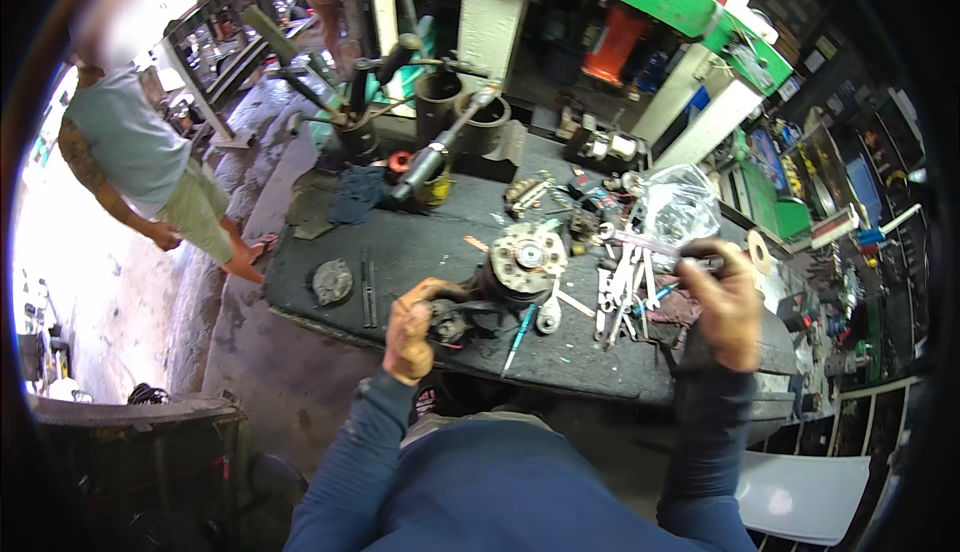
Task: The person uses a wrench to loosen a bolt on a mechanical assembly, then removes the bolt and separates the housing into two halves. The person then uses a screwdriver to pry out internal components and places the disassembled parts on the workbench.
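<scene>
Fingers of the right hand (728, 307), blurred, were curled closed around the near end of a long wrench (645, 242), which was held up over the right part of a dark workbench (430, 242). From that grip the wrench's long axis ran leftward and slightly away from the wearer, its far end directed toward the side of a round metal hub (512, 254) with a holed, flanged face. The hub sat near the middle of the bench, to the left of the right hand and ahead and to the right of the left hand (409, 332). Of the two, the left hand was clearly nearer the hub, with a gap between the hub and the wrench's far end. Left-hand fingers were bent beside a dark metal bracket (455, 322) next to the hub; whether they gripped it or only rested there could not be told. A ratchet (549, 314) and a slim blue tool (519, 340) lay on the near side of the hub, and a heap of loose wrenches (625, 287) lay to its right, below the raised wrench, with a clear plastic bag (682, 202) behind.
</scene>
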A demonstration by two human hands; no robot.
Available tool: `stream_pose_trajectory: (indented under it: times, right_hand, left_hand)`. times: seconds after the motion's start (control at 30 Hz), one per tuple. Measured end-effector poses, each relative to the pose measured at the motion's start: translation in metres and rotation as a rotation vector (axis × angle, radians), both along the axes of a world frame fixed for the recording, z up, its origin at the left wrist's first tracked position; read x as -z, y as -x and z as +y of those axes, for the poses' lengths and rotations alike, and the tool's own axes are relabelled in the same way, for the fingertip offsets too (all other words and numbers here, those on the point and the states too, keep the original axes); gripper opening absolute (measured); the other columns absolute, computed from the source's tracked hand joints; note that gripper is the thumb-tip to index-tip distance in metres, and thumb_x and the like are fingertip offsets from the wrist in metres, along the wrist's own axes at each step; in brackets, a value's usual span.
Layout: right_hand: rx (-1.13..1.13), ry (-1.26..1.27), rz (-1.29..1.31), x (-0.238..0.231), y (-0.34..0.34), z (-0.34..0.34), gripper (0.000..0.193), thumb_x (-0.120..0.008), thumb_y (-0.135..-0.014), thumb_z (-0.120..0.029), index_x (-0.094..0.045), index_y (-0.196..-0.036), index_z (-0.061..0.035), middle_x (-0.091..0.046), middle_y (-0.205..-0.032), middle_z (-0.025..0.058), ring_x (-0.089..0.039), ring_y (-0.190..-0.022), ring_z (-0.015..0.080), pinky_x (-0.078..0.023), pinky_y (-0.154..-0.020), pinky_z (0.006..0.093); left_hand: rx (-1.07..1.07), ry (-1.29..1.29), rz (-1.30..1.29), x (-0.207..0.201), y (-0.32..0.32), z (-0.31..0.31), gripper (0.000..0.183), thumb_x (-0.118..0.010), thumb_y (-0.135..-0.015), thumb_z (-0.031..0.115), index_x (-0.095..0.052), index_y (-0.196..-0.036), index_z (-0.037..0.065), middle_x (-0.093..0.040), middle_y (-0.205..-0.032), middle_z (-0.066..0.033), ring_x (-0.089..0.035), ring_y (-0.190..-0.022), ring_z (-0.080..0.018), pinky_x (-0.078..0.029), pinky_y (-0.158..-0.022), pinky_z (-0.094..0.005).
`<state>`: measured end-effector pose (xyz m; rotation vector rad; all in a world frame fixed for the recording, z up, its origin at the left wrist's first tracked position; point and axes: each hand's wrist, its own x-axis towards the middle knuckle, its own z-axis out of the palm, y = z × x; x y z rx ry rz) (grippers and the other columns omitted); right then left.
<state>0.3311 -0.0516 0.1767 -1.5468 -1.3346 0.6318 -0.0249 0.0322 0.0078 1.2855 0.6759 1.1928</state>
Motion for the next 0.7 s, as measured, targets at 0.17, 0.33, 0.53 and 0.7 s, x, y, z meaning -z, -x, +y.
stream_pose_trajectory:
  times: [0.17,0.33,0.53,0.7]
  right_hand:
    - [0.458,-0.019,-0.609,0.212,-0.047,-0.019,0.023,-0.079,-0.093,-0.016,-0.076,-0.112,-0.0023,-0.073,-0.094,0.0162,-0.069,-0.082,0.0302,-0.056,-0.076,0.0395]
    - [0.488,0.315,-0.85,0.303,-0.042,-0.044,0.046,-0.071,-0.096,-0.034,-0.066,-0.135,-0.0099,-0.059,-0.147,0.0148,-0.05,-0.136,0.0358,-0.037,-0.114,0.0571]
    - [0.336,-0.012,-0.642,0.179,0.027,-0.018,0.03,-0.075,-0.089,-0.017,-0.07,-0.115,-0.0023,-0.067,-0.113,0.0154,-0.061,-0.106,0.0361,-0.048,-0.091,0.0491]
    - [-0.396,-0.467,-0.663,0.064,0.138,0.001,0.022,-0.076,-0.082,-0.01,-0.068,-0.102,-0.0042,-0.067,-0.089,0.0072,-0.065,-0.083,0.0234,-0.05,-0.072,0.0377]
  left_hand:
    - [-0.072,-0.049,0.07,0.003,-0.002,-0.001,0.083,-0.05,-0.091,0.069,-0.069,-0.107,-0.011,-0.07,-0.101,-0.0138,-0.067,-0.095,-0.0201,-0.051,-0.085,-0.0302]
    - [-0.045,-0.023,0.1,0.005,-0.004,0.002,0.081,-0.048,-0.09,0.068,-0.069,-0.1,-0.01,-0.07,-0.095,-0.0135,-0.066,-0.091,-0.0198,-0.051,-0.082,-0.0307]
    - [-0.116,-0.094,0.132,0.006,-0.004,-0.001,0.077,-0.049,-0.091,0.063,-0.07,-0.101,-0.01,-0.071,-0.097,-0.0154,-0.067,-0.091,-0.021,-0.05,-0.084,-0.0322]
    - [-0.039,0.022,-0.033,0.01,-0.005,-0.003,0.078,-0.046,-0.097,0.064,-0.069,-0.104,-0.01,-0.07,-0.1,-0.0139,-0.066,-0.093,-0.0204,-0.051,-0.086,-0.0326]
